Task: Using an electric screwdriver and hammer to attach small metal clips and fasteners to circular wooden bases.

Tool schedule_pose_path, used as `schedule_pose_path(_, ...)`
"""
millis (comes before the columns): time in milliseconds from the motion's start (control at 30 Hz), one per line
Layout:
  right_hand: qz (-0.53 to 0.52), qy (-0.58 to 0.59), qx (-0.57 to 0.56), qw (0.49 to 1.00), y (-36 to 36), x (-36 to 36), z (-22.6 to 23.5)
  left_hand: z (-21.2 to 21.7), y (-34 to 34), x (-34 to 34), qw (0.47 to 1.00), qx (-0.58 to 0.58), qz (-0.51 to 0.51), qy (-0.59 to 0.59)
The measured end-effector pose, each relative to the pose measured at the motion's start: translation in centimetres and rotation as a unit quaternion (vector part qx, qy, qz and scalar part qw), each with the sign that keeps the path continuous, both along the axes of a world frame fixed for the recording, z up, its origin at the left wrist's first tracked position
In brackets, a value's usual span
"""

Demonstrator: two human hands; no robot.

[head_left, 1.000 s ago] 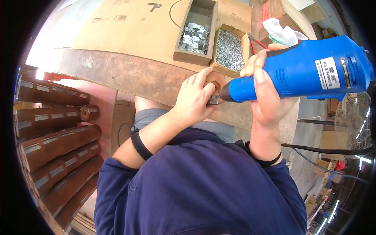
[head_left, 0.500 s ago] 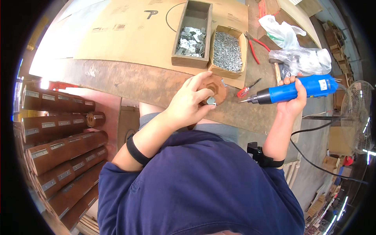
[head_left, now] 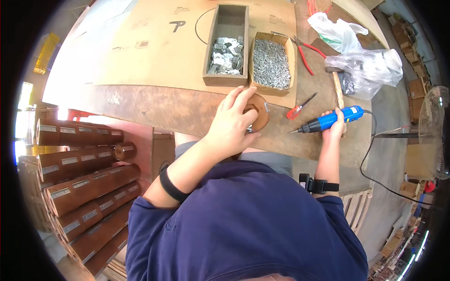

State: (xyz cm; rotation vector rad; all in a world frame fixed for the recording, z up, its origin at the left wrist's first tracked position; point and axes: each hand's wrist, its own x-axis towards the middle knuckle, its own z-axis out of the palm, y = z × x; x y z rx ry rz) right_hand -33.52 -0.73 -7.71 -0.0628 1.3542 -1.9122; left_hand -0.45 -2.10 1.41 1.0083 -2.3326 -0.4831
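- Left hand (head_left: 232,124) spread w/ fingers curled over round brown wooden piece (head_left: 258,111) at workbench (head_left: 154,110) near edge, pressing it flat.
- Right hand (head_left: 336,125) wrapped round blue electric screwdriver (head_left: 330,120); long axis runs left-right, bit aimed at wooden piece, well apart to its right.
- Left hand nearer the piece; driver must travel leftward.
- Beyond: red-handled screwdriver (head_left: 301,107), box of screws (head_left: 271,63), box of metal plates (head_left: 226,49).
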Motion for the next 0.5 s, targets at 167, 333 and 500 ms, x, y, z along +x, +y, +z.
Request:
schedule_pose_path(167,0.013,0.032,0.033,0.999,0.0,0.5,0.7,1.8,-0.8,4.2,0.996,0.004,0.012,-0.093)
schedule_pose_path(333,0.010,0.060,0.055,0.997,-0.2,0.8,1.0,2.6,1.0,2.8,0.985,0.167,0.025,-0.022)
schedule_pose_path(500,0.007,0.059,0.055,0.997,-0.2,1.1,1.0,-0.4,0.8,0.9,0.993,0.078,0.075,0.039)
